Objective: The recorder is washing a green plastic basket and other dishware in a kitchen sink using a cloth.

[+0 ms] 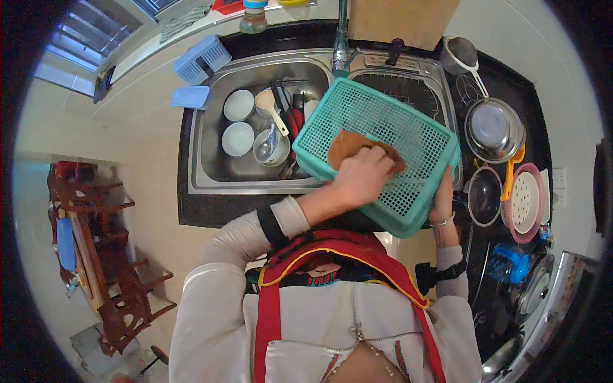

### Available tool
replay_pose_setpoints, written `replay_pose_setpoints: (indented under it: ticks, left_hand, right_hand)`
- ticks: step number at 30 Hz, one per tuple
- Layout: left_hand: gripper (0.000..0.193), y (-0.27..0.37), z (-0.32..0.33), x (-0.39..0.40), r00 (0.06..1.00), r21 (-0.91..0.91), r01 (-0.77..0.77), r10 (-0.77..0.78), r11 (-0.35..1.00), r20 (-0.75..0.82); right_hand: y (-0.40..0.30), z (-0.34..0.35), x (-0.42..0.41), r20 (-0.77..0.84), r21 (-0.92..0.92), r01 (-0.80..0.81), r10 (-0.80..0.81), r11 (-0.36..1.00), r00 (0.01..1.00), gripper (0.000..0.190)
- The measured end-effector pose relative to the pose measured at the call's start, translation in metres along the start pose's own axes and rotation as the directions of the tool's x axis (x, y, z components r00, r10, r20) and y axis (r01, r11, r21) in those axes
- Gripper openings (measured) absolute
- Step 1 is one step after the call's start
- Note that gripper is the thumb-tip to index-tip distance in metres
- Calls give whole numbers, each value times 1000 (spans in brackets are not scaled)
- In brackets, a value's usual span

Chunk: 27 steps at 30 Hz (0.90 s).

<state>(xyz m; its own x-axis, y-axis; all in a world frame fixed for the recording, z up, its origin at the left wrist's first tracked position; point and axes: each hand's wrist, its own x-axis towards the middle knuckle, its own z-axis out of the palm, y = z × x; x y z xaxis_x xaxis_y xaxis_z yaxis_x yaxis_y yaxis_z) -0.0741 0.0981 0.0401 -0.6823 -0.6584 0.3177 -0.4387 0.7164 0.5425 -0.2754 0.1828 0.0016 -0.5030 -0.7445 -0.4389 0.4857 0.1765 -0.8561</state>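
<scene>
A turquoise plastic mesh basket is held at a slant over the right side of the double sink, just below the faucet. My left hand presses a brown cloth against its mesh, with the fingers bunched on the fabric. At the basket's right end, my right hand grips the side; some of its fingers are hidden behind the plastic. The basket covers much of the right basin, where a wire rack shows in part.
In the left basin sit several white bowls, a cream ladle and dark-handled utensils. A glass lid, strainers and colanders crowd the right counter. Light-blue plastic baskets stand at the back left. Wooden chairs are at far left.
</scene>
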Motion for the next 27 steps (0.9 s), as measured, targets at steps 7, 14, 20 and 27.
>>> replay_pose_setpoints:
  ticks: [7, 14, 20, 27]
  left_hand:
    - [16, -108, -46, 12, 979, 339, 200, -197, 919, -45]
    - [13, -31, -16, 17, 990, 238, -12, -22, 971, 138]
    - [15, -58, -32, 23, 982, 240, 94, -130, 966, 138]
    - [13, -92, -38, 11, 964, 400, 252, -264, 881, -28]
  right_hand:
    - [9, -13, 17, 63, 39, -60, 57, 997, 996, 64]
    - [1, -7, 13, 53, -38, -15, 17, 999, 998, 66]
    - [0, -1, 9, 86, -13, -75, 75, 997, 993, 66]
    - [12, -4, 30, 113, 72, -37, 29, 997, 993, 65]
